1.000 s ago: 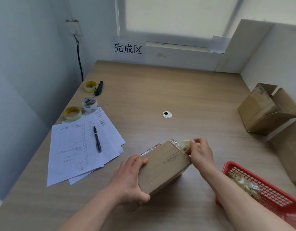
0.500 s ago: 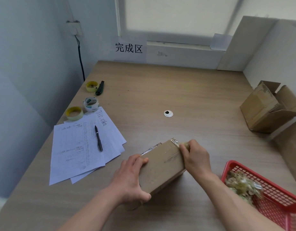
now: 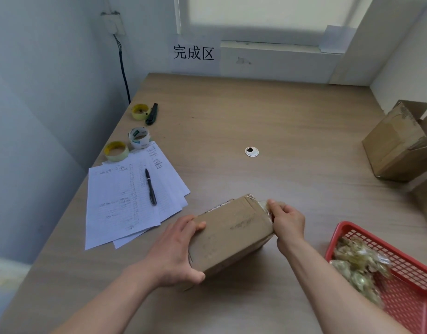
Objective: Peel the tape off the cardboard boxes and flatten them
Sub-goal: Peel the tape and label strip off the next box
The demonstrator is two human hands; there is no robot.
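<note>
Brown cardboard, scuffed and still sealed, makes up the box that the person has between both hands on the wooden table. The left hand wraps over the box's near end, fingers curled across the top and thumb under the lower corner, which looks like a bracing grip so the box cannot slide while the other end is worked. The right hand is at the far end, fingers curled in and pinching the clear tape that runs over that edge; I judge this is the peel getting under way, with most of the strip still stuck down. Just to the outside of the right hand sits a red basket holding crumpled wads of used tape, handy, I suppose, for dropping the next strip. Well beyond the right hand an opened box waits by the wall. Past the left hand lie sheets of paper with a pen on them, and further off three tape rolls and a dark cutter, out of the way of the work.
</note>
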